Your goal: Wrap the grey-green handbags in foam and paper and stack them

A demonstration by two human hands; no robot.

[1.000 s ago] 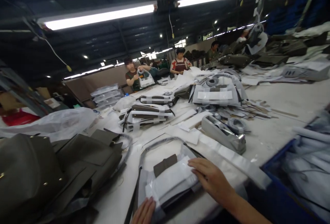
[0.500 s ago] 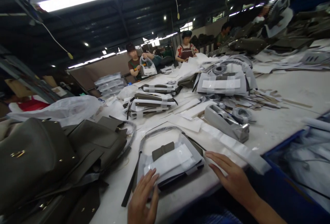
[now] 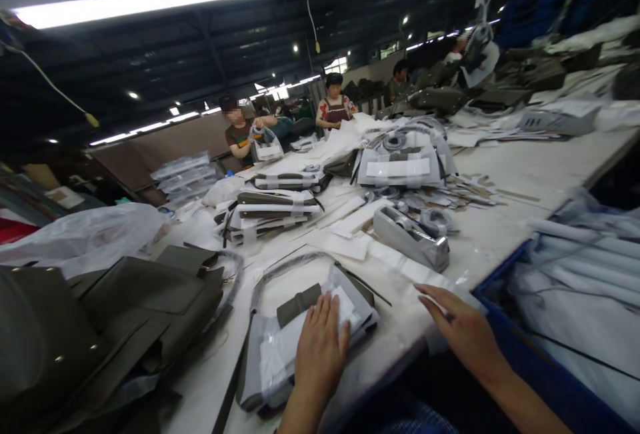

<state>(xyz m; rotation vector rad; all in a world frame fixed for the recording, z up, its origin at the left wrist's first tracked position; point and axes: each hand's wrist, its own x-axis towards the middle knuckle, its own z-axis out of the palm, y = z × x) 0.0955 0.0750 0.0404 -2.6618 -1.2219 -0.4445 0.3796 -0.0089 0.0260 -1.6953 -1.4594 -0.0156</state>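
Note:
An olive-green handbag (image 3: pixel 299 305) with grey wrapping on its body and handle lies on the table before me. White sheets (image 3: pixel 285 341) and clear tape cover part of its front. My left hand (image 3: pixel 320 347) rests flat on that front, fingers stretched out. To the bag's right, my right hand (image 3: pixel 463 331) is at the near side of a long white strip (image 3: pixel 400 267), its fingers drawn together. A pale edge shows under these fingers, but I cannot make out what they pinch. Beyond the strip stands a grey tape dispenser (image 3: pixel 410 237).
Olive bags (image 3: pixel 135 294) are heaped at left. Wrapped bags (image 3: pixel 275 211) and a larger wrapped bag (image 3: pixel 400 167) lie farther back. A blue bin (image 3: pixel 493 317) with white plastic-wrapped pieces stands at right. Co-workers (image 3: pixel 335 104) are across the table (image 3: pixel 530 167).
My left hand has moved from the bag's near left edge onto its front. My right hand has left the bag's right side, and its fingers have closed. The view has turned rightward.

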